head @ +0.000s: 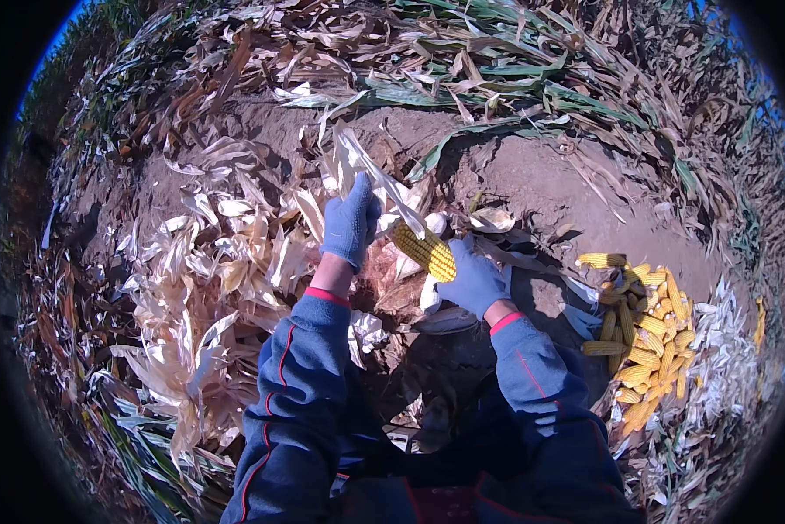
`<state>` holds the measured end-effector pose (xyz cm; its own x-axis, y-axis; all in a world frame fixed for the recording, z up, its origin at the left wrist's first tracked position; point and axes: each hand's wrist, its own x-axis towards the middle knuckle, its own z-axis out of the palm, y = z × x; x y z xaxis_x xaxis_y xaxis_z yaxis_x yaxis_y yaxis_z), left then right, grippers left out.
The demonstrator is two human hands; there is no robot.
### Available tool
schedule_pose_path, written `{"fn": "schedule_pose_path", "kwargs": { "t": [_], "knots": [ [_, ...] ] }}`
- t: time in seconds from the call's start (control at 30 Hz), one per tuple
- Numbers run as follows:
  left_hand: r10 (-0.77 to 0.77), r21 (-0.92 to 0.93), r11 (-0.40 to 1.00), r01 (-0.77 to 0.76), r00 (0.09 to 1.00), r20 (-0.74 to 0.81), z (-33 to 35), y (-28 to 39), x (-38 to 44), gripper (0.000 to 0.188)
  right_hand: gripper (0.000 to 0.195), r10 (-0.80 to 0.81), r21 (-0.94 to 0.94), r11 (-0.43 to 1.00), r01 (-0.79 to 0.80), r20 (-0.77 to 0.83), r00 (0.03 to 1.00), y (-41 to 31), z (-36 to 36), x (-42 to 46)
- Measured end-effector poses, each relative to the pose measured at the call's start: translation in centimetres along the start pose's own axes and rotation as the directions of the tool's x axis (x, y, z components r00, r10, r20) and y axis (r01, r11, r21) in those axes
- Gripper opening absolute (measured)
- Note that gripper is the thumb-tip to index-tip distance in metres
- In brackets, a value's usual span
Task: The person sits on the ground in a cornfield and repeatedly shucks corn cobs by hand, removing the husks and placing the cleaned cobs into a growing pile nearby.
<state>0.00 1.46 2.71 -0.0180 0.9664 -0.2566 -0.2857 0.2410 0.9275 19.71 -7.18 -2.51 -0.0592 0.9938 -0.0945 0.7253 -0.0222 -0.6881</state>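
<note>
Between my two hands is a yellow corn ear (pixel 424 250), its kernels mostly bare. My right hand (pixel 474 278), in a grey-blue knit glove, grips its lower right end. A pale dry husk strip (pixel 392 190) runs from the ear's upper left end towards my left hand (pixel 349 223), gloved alike, whose fingers are closed on husk leaves (pixel 345 157). The fingertips of the left hand are partly hidden. Around and beneath the ear lie brown corn silk and loose husks.
Dry husks (pixel 202 327) are heaped to my left. A pile of yellow husked ears (pixel 654 334) lies on the right, beside whitish husks (pixel 726 354). Cut corn stalks and leaves (pixel 497 78) stretch across the far side, beyond bare soil (pixel 563 177).
</note>
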Motion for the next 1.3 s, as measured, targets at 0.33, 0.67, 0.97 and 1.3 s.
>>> {"fn": "schedule_pose_path", "kwargs": {
  "t": [0.33, 0.67, 0.97, 1.3],
  "knots": [
    [0.138, 0.269, 0.959, -0.085, 0.973, -0.186, -2.3, 0.9, -0.6, 0.048, 0.053, -0.082, -0.387, 0.919, 0.075, -0.003, 0.997, 0.7, 0.0, 0.5],
    [0.268, 0.961, -0.2, 0.19, 0.954, -0.133, -9.6, 0.5, 2.2, 0.08, 0.042, -0.059, -0.656, 0.754, -0.031, -0.115, 0.992, 1.5, -2.8, -1.1],
    [0.25, 0.995, -0.057, -0.085, 0.963, 0.097, -6.9, -1.9, 3.0, 0.035, 0.055, -0.279, -0.785, 0.615, 0.078, -0.124, 0.952, 1.6, -1.4, -1.1],
    [-0.061, 0.898, 0.35, -0.268, 0.95, 0.307, -3.9, -3.5, 3.5, 0.066, 0.044, -0.451, -0.802, 0.529, 0.276, 0.009, 0.892, 0.5, -0.3, -1.9]
  ]
}}
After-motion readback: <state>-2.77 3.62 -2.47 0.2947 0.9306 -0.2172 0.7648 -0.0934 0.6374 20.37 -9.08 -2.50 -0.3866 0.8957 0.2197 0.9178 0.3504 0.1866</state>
